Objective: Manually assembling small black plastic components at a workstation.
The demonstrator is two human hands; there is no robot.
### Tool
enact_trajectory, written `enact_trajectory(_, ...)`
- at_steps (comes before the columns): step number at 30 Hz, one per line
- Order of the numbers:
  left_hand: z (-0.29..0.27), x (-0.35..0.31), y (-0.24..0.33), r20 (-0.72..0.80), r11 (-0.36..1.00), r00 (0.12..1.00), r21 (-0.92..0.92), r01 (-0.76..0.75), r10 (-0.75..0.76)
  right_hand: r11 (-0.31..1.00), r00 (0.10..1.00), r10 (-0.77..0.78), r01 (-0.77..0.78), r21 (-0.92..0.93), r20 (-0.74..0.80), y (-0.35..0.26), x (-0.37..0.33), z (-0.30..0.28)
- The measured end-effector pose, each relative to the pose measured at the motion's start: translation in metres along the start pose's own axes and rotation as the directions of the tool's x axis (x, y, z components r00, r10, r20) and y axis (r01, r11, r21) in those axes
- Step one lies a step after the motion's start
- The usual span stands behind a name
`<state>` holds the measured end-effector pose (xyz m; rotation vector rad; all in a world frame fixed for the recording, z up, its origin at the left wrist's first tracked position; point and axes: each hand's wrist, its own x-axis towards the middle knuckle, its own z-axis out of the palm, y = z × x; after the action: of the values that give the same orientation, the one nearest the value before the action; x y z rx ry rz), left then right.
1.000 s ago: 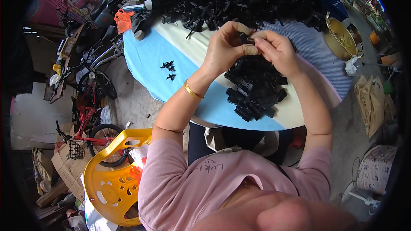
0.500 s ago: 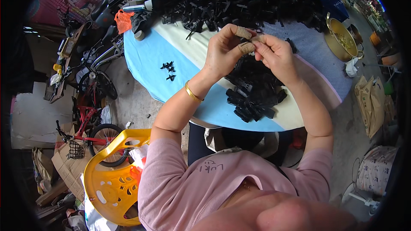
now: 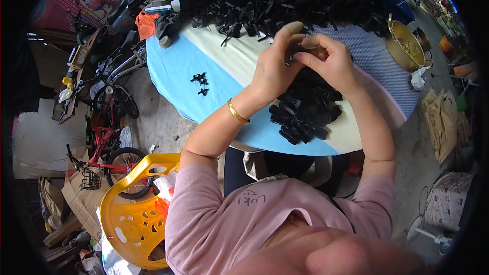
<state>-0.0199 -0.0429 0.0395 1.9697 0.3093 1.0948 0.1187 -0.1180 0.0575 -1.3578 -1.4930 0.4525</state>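
Over the round table, my left hand point(image 3: 273, 69) and my right hand point(image 3: 332, 62) meet at the fingertips. Left index finger, wrapped in tan tape, is lifted; the thumb points toward the right hand's fingers. Right thumb and fingers are bent together in a pinch. Something small and dark appears between the hands, but the fingers mostly cover it. Just below them lies a smaller heap of black plastic pieces point(image 3: 304, 117). Beyond the hands spreads a large pile of black plastic pieces point(image 3: 285, 2). A few tiny black bits point(image 3: 201, 78) rest to the left.
The table has a blue and cream cloth point(image 3: 175, 74). At its far left sit an orange plastic bag point(image 3: 146, 25) and a tape roll point(image 3: 165, 42). A gold-coloured pot point(image 3: 405, 46) stands at right. A yellow chair point(image 3: 130, 231) and a red bicycle point(image 3: 104, 140) are at left.
My left hand has shifted slightly right and turned, its index finger lifting away from the thumb. The right fingers have curled in more. Both heaps look the same.
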Motion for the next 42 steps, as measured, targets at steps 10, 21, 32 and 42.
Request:
enact_trajectory(10, -0.04, 0.016, -0.012, 0.345, 0.808, 0.926, -0.495, 0.319, -0.154, 0.84, 0.991, 0.076, -0.124, 0.528, 0.112, 0.014, 0.006, -0.033)
enact_trajectory(21, -0.022, 0.009, -0.02, 0.669, 0.381, 0.735, -0.656, 0.652, -0.107, 0.837, 0.939, -0.131, -0.067, 0.544, 0.318, 0.005, 0.006, -0.016)
enact_trajectory(32, -0.023, 0.011, -0.014, 0.357, 0.674, 0.879, -0.567, 0.472, -0.315, 0.95, 0.997, 0.024, -0.045, 0.308, 0.073, 0.004, 0.003, -0.01)
enact_trajectory(42, -0.011, 0.0, -0.007, -0.017, 0.933, 0.985, -0.325, 0.157, -0.171, 0.999, 0.998, 0.001, -0.003, 0.043, 0.064, -0.006, -0.004, 0.004)
